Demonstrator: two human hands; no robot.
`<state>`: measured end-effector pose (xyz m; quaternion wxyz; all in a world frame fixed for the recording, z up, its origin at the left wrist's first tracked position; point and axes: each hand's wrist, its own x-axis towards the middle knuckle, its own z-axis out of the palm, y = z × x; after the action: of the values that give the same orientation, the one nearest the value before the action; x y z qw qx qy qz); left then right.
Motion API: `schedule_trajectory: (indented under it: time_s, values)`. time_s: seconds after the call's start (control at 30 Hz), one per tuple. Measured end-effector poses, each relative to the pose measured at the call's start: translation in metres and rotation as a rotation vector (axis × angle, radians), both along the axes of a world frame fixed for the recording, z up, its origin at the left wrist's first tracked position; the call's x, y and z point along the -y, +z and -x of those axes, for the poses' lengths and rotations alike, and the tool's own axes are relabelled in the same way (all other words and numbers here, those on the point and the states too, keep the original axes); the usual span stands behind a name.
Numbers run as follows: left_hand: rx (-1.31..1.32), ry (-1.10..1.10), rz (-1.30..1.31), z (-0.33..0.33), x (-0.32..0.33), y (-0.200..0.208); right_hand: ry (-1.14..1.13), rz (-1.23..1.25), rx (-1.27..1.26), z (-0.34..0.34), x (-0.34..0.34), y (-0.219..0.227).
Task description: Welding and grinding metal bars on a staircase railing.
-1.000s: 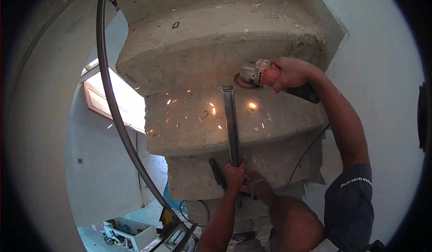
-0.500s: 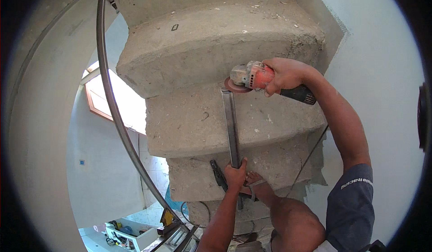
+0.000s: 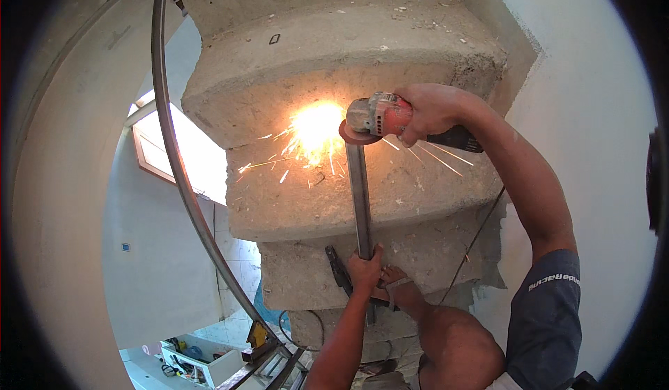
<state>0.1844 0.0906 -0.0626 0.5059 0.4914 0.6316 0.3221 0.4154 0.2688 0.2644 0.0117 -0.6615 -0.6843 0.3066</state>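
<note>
In my right hand [image 3: 428, 111] is a red and black angle grinder [image 3: 394, 115], its fingers wrapped round the body. The grinder's disc [image 3: 359, 136] touches the far end of a square metal tube [image 3: 358, 195]. A bright burst of sparks [image 3: 319, 133] flies off to the left, with a few streaks to the right. My left hand [image 3: 364, 270] is closed round the tube's near part, close to my sandalled foot [image 3: 396, 282]. Beside that hand, a black tool that looks like a welding clamp [image 3: 338, 268] lies on the step, partly hidden.
Rough concrete steps [image 3: 300, 202] curve upward ahead. A bent metal rail [image 3: 178, 160] runs along their open left side, above a drop to a lower floor. Down there stands a white box of tools [image 3: 202, 362]. A dark cable [image 3: 481, 240] hangs at the right by the wall.
Sparks have burst out at the tube's far end. The grinder has moved slightly left and its disc now meets the tube. My left hand has kept its hold.
</note>
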Motion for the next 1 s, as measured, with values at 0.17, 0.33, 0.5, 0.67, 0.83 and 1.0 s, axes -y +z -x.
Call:
schedule_trajectory:
  time_s: [0.17, 0.33, 0.5, 0.67, 0.83, 1.0]
  values:
    - [0.049, 0.037, -0.069, -0.004, 0.000, 0.010, 0.001, -0.003, 0.051, 0.003, -0.006, 0.002]
    - [0.096, 0.051, 0.017, -0.003, -0.001, 0.016, 0.028, -0.017, 0.122, 0.010, -0.003, 0.012]
    - [0.059, 0.035, 0.084, -0.005, -0.001, 0.023, 0.014, 0.000, 0.046, -0.006, -0.008, -0.006]
    - [0.053, 0.047, 0.024, -0.003, -0.001, 0.009, 0.020, 0.002, 0.052, 0.001, -0.009, -0.001]
    - [-0.002, 0.026, 0.034, 0.000, 0.001, 0.003, 0.021, 0.040, 0.022, -0.001, -0.010, -0.004]
    - [0.050, 0.019, 0.021, 0.000, 0.001, 0.004, 0.041, -0.011, 0.036, -0.001, -0.006, -0.002]
